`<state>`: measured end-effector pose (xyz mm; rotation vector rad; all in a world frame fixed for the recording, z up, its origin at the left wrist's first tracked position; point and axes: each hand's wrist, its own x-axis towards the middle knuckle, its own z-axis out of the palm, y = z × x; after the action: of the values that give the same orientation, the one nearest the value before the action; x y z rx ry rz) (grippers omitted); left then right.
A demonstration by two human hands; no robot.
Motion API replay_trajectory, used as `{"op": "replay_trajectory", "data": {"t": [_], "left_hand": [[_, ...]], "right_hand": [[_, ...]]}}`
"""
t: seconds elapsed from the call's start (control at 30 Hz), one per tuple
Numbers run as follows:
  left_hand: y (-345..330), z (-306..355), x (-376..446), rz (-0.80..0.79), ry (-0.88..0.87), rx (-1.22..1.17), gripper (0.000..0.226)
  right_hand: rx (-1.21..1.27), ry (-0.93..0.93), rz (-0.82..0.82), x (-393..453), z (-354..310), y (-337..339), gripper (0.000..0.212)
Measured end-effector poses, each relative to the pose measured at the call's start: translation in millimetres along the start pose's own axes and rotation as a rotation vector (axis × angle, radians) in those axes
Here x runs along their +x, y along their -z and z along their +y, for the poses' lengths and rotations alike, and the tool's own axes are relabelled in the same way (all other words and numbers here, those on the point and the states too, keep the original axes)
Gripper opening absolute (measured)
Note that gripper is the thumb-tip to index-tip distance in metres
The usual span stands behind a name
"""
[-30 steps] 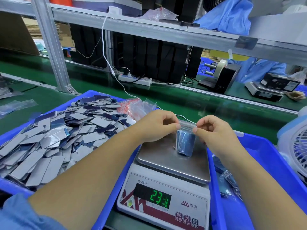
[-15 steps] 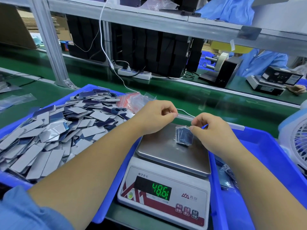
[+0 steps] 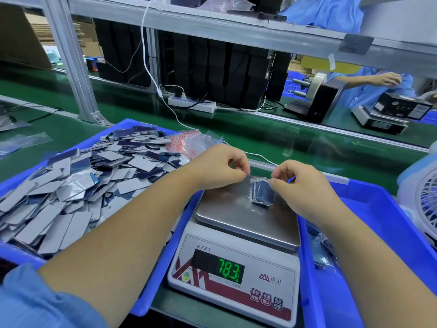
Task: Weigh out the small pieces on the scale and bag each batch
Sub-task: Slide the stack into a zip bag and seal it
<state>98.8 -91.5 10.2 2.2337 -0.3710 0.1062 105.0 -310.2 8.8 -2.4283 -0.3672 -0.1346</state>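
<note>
The fingers point(image 3: 242, 170) of the left hand point(image 3: 214, 169) are pressed together on the left end of a small clear zip bag point(image 3: 262, 192), and those of the right hand point(image 3: 305, 185) pinch its right end, so the mouth is held taut between them. The bag, with a stack of dark blue pieces inside, rests on the steel pan of the scale point(image 3: 246, 223), right of centre.

Nearest to me, the scale's green display point(image 3: 230, 271) shows 78.3. I would not trust that figure, since both hands look to be bearing on the bag and so on the pan; taken as the batch weight it could give a wrong count. If the seal is only part closed, pieces could slip out when the bag is lifted. Whether the strip is shut I cannot tell, as the fingers cover both ends.

To the left, the blue tray point(image 3: 113, 129) holds a loose heap of grey and blue pieces point(image 3: 71, 185), piled high enough that a brushing forearm could knock some over the rim. The right-hand tray point(image 3: 378, 209) holds what seem to be filled bags point(image 3: 326, 252), partly hidden by the right forearm. A white fan point(image 3: 425, 204) is cut off at the edge.

Farther off, empty red-striped bags point(image 3: 186, 142) lie at the tray's far corner, and a white cable point(image 3: 175, 114) runs across the green table point(image 3: 260, 138).
</note>
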Motion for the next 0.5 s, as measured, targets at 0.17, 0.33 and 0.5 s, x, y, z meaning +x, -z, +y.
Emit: {"op": "replay_trajectory", "data": {"t": [0.17,0.33,0.5], "left_hand": [[2.4,1.6,-2.8,-0.127,-0.012,-0.007,0.018],[1.6,-0.5,-2.7,-0.231,-0.015,0.066,0.011],[-3.3,1.8,-2.5,-0.236,-0.041,0.1,0.004]], "right_hand": [[-0.017,-0.002,-0.004,-0.2,0.3,-0.4,0.013],[-0.05,0.003,-0.047,-3.0,-2.3,-3.0,0.026],[-0.122,0.035,-0.091,-4.1,-3.4,-4.9,0.026]]}}
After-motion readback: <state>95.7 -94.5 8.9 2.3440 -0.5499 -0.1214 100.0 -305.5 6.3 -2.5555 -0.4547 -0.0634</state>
